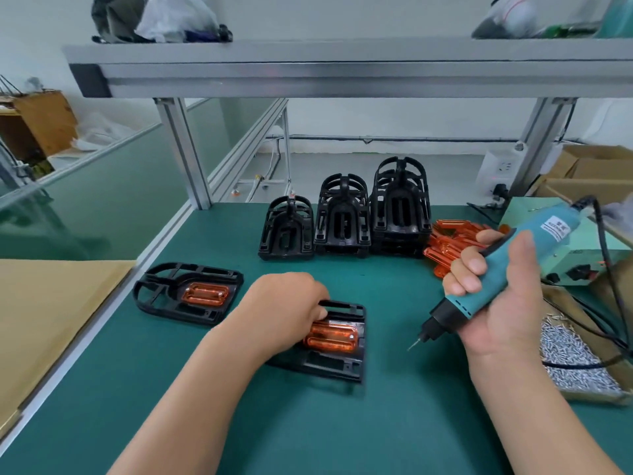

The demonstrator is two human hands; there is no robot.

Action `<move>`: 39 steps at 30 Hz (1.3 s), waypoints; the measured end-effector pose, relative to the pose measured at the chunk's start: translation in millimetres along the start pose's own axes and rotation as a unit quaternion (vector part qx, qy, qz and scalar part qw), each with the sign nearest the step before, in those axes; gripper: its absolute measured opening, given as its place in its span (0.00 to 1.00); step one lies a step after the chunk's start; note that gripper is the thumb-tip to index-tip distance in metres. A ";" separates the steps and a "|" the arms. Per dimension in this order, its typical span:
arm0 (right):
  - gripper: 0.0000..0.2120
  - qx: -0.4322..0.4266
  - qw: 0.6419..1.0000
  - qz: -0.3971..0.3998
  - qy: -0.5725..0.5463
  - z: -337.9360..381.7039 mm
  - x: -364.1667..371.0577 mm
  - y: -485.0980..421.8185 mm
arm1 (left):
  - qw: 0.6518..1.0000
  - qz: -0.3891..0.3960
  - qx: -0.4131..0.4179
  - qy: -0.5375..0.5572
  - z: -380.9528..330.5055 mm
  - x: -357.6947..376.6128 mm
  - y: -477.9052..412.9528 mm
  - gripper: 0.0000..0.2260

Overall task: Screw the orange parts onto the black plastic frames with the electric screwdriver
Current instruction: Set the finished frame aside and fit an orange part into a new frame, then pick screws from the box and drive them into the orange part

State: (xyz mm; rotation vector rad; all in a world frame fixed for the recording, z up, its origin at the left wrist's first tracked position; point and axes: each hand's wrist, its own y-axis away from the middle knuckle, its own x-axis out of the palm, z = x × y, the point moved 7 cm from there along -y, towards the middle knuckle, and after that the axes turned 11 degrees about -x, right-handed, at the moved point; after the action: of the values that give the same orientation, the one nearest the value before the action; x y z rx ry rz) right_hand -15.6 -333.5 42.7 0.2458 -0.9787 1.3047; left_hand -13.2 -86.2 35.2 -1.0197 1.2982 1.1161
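Across the green mat: cardboard and a finished frame left of the near frame, left hand curling fingers onto that frame above its orange part, right hand right of it clamping the electric screwdriver, screws beyond

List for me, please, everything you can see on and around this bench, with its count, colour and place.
near frame: one, black, front centre, with an orange part on it
second frame: one, black, with an orange part, left of it
frame stacks: three, black, at the back
loose orange parts: a pile, right of the stacks
screws: a heap, silver, far right
control box: one, pale green, right
cardboard boxes: brown, rear right
bench mat: one, green
shelf: one, grey metal, overhead
electric screwdriver: one, teal, in the air, tip down
left hand: holds the near frame
right hand: grips the electric screwdriver
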 end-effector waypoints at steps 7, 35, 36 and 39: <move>0.16 -0.003 1.000 0.002 0.010 -1.6 0.9 0.7 | 0.993 -0.040 -0.109 0.003 87.3 -29.9 -3.0 0.08; 0.18 0.006 1.000 0.018 0.020 -7.4 0.2 -0.1 | 0.981 -0.022 -0.192 0.021 193.5 -3.6 3.1 0.17; 0.18 0.006 1.000 0.018 0.021 -7.6 0.1 -0.1 | 0.980 -0.046 -0.193 0.027 186.7 -4.4 7.4 0.14; 0.17 0.007 1.000 0.019 0.023 -8.6 0.5 0.2 | 0.972 -0.120 -0.200 0.035 161.6 -8.1 15.6 0.11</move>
State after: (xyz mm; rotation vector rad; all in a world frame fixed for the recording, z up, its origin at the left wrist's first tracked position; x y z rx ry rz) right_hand -11.8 -327.4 37.9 0.2080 -0.9403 1.3464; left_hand 2.6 74.9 49.4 -1.4853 0.9869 1.1862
